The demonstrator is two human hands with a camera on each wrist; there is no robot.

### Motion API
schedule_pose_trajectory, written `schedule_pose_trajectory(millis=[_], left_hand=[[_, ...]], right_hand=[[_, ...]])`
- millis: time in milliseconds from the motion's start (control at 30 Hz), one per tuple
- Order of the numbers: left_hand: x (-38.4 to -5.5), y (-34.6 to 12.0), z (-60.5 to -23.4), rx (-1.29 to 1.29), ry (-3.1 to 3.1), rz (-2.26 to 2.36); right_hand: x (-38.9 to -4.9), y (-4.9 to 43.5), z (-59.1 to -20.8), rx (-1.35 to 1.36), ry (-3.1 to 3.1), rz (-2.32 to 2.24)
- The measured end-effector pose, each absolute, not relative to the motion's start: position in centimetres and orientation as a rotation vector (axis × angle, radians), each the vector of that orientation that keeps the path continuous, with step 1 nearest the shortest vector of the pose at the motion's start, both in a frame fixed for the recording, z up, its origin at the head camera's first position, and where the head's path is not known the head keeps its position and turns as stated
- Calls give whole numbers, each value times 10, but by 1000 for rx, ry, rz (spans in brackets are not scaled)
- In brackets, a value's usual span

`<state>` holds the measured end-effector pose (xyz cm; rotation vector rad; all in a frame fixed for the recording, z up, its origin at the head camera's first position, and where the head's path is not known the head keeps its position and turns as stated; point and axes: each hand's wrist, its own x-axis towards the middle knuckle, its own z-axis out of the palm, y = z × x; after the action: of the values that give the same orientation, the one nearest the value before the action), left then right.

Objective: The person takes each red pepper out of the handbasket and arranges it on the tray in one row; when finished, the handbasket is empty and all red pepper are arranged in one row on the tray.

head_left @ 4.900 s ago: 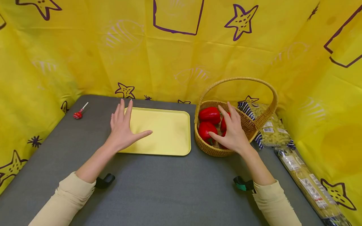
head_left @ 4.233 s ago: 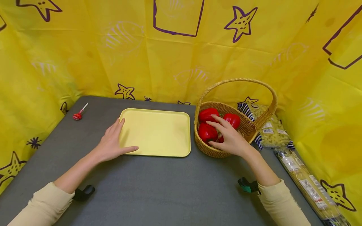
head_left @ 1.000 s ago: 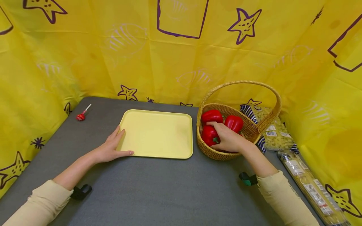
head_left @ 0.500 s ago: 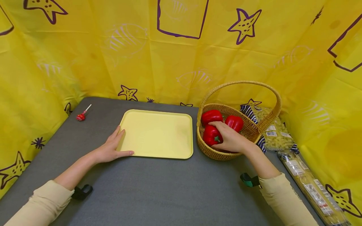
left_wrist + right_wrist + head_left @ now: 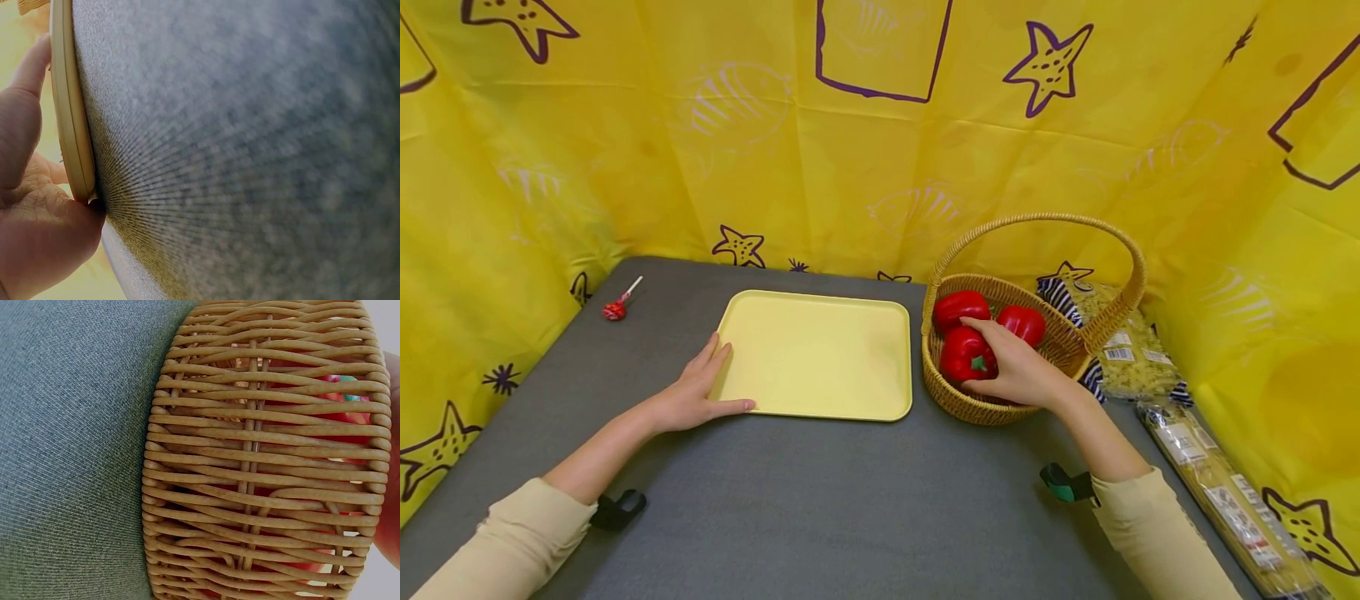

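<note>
I see the right hand (image 5: 1018, 372) inside the wicker basket (image 5: 1060, 337), fingers curled round the nearest red pepper (image 5: 966, 357); 2 more peppers (image 5: 958, 307) lie just behind it in the same basket. The left hand (image 5: 694, 396) rests flat on the grey table (image 5: 820, 500) left of the basket, fingers relaxed against the near-left corner of the yellow tray (image 5: 816, 354), thumb along its front edge. Packets of pasta (image 5: 1120, 350) lie right of the basket; a red lollipop (image 5: 615, 307) sits far left of it.
</note>
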<state>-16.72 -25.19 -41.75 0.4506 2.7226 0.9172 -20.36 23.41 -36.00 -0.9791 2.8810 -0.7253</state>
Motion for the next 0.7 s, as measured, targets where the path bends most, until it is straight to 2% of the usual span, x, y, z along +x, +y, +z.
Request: schedule_pose_trajectory(millis=[700], left_hand=[[-167, -253, -419, 453, 2726, 915]], right_hand=[[-185, 235, -345, -950, 2999, -817]])
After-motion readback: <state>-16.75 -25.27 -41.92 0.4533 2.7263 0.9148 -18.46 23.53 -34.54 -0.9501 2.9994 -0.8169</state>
